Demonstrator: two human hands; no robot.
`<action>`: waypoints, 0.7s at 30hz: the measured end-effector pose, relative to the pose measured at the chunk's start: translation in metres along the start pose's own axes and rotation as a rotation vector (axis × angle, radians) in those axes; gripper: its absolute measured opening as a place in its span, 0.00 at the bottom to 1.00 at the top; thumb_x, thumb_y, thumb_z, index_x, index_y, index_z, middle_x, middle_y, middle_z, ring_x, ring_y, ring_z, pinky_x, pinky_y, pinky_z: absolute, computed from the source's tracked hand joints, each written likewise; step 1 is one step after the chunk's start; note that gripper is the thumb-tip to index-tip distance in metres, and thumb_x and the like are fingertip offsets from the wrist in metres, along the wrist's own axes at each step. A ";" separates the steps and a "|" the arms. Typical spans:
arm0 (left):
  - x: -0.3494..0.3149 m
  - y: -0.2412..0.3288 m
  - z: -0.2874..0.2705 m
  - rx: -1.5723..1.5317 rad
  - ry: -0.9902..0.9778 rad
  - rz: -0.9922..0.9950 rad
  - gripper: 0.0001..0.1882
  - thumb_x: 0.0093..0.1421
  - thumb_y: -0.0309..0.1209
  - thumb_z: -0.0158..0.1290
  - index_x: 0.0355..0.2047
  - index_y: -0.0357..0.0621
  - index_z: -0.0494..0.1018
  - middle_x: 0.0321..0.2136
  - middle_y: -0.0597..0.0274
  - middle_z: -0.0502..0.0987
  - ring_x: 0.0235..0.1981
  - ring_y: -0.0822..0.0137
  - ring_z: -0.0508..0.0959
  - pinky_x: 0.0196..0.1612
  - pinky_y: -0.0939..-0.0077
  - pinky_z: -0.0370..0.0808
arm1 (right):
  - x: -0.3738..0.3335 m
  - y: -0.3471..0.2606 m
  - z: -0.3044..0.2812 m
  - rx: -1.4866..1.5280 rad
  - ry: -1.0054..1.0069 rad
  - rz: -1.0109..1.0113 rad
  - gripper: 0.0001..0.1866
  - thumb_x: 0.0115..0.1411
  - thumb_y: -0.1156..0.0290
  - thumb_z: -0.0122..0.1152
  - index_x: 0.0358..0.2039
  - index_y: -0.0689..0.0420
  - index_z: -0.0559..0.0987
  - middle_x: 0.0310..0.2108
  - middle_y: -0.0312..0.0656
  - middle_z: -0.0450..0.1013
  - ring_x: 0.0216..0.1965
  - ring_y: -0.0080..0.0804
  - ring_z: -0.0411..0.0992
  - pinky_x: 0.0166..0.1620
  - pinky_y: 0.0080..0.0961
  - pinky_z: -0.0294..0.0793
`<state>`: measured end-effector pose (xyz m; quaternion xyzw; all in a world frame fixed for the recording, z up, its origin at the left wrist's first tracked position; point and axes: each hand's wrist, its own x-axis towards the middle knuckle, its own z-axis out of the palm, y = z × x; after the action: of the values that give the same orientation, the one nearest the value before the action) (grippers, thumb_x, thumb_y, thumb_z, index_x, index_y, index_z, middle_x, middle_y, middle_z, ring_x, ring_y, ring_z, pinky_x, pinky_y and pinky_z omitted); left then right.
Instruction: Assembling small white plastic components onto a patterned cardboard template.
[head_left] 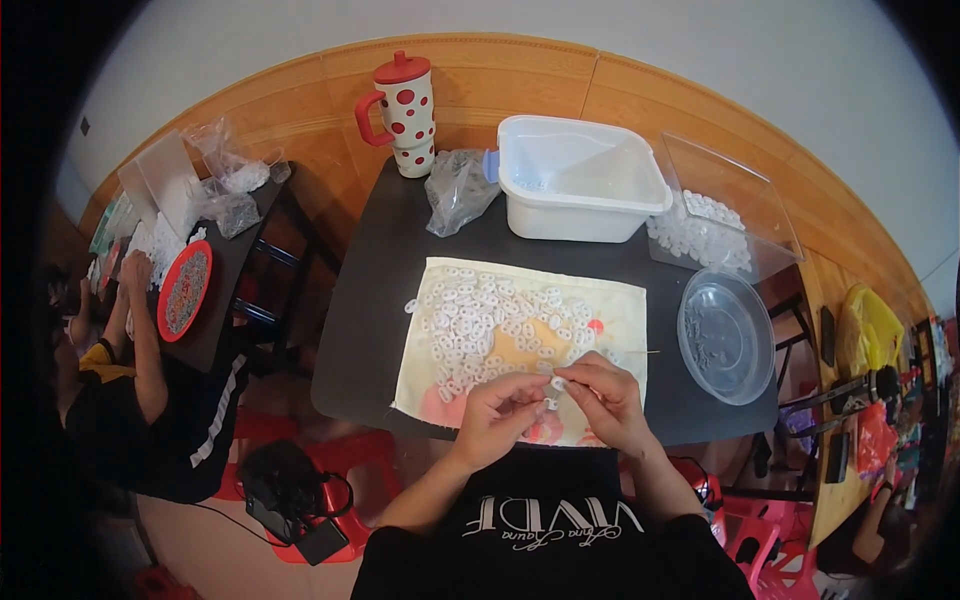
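My left hand and my right hand meet over the near edge of a cream cloth, fingers pinched together. A small white plastic piece sits between my fingertips, held from both sides. Just below it, by the left fingertips, shows another small white piece; how it is held is too small to tell. Spread over the cloth beyond my hands lie many loose white oval pieces with two holes.
Behind the cloth stand a white tub, a crumpled clear bag and a dotted tumbler. To the right are a clear box of white pieces and a round clear tray. At another table, left, a person works beside a red tray.
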<state>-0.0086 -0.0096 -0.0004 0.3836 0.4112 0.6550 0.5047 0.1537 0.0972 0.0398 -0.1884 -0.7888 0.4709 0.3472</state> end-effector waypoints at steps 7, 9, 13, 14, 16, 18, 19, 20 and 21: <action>0.000 0.001 0.001 -0.017 -0.002 0.027 0.19 0.60 0.13 0.53 0.52 0.35 0.74 0.33 0.63 0.78 0.30 0.77 0.75 0.31 0.85 0.72 | 0.000 0.000 -0.001 -0.004 -0.028 -0.032 0.13 0.58 0.87 0.59 0.43 0.65 0.81 0.29 0.43 0.73 0.30 0.29 0.70 0.33 0.21 0.66; -0.001 -0.001 0.001 -0.015 -0.001 0.033 0.19 0.60 0.14 0.54 0.52 0.35 0.74 0.33 0.63 0.78 0.29 0.77 0.76 0.30 0.85 0.72 | 0.000 0.000 0.000 -0.012 -0.039 -0.037 0.13 0.58 0.87 0.59 0.43 0.64 0.81 0.29 0.43 0.73 0.30 0.29 0.70 0.33 0.21 0.66; -0.002 -0.004 0.003 -0.031 0.063 0.017 0.16 0.61 0.15 0.54 0.50 0.34 0.75 0.32 0.63 0.78 0.27 0.77 0.77 0.26 0.85 0.72 | 0.000 0.003 0.000 -0.001 -0.088 -0.037 0.13 0.58 0.86 0.59 0.44 0.64 0.81 0.30 0.43 0.73 0.30 0.30 0.70 0.33 0.22 0.67; -0.002 -0.004 0.004 -0.049 0.075 0.016 0.15 0.61 0.15 0.54 0.49 0.34 0.75 0.32 0.63 0.78 0.26 0.77 0.77 0.25 0.85 0.72 | 0.000 0.003 0.000 -0.002 -0.089 -0.038 0.13 0.58 0.86 0.59 0.44 0.64 0.81 0.30 0.43 0.73 0.30 0.30 0.70 0.33 0.22 0.67; -0.002 -0.004 0.006 -0.062 0.082 0.022 0.15 0.61 0.15 0.54 0.49 0.34 0.75 0.32 0.63 0.78 0.26 0.77 0.77 0.25 0.85 0.72 | 0.000 0.003 -0.001 0.020 -0.106 -0.005 0.14 0.57 0.86 0.59 0.45 0.63 0.81 0.30 0.43 0.73 0.30 0.29 0.70 0.33 0.22 0.66; -0.003 -0.004 0.006 -0.076 0.089 0.026 0.15 0.61 0.15 0.54 0.49 0.34 0.75 0.32 0.63 0.78 0.26 0.77 0.77 0.24 0.85 0.72 | -0.002 0.004 -0.002 0.067 -0.100 0.018 0.15 0.57 0.86 0.60 0.45 0.63 0.81 0.30 0.43 0.74 0.30 0.29 0.70 0.33 0.21 0.66; -0.003 -0.005 0.006 -0.062 0.094 0.030 0.15 0.61 0.15 0.54 0.49 0.34 0.75 0.32 0.63 0.78 0.26 0.77 0.77 0.25 0.86 0.72 | -0.003 0.004 -0.002 0.113 -0.093 0.041 0.15 0.57 0.86 0.60 0.45 0.63 0.81 0.30 0.42 0.74 0.31 0.28 0.70 0.33 0.21 0.66; -0.003 -0.006 0.006 -0.049 0.098 0.035 0.15 0.61 0.15 0.54 0.49 0.34 0.75 0.32 0.63 0.78 0.26 0.77 0.77 0.25 0.86 0.72 | -0.003 0.004 -0.003 0.112 -0.092 0.042 0.15 0.57 0.86 0.60 0.45 0.63 0.81 0.30 0.42 0.74 0.31 0.28 0.70 0.33 0.21 0.66; -0.003 -0.005 0.007 -0.049 0.097 0.035 0.15 0.61 0.15 0.54 0.49 0.34 0.75 0.32 0.63 0.78 0.26 0.77 0.77 0.25 0.86 0.72 | -0.003 0.005 -0.003 0.123 -0.093 0.024 0.16 0.56 0.86 0.61 0.45 0.62 0.81 0.30 0.42 0.74 0.30 0.27 0.70 0.32 0.21 0.65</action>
<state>0.0001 -0.0105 -0.0031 0.3460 0.4122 0.6916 0.4818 0.1583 0.0997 0.0350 -0.1541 -0.7714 0.5308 0.3153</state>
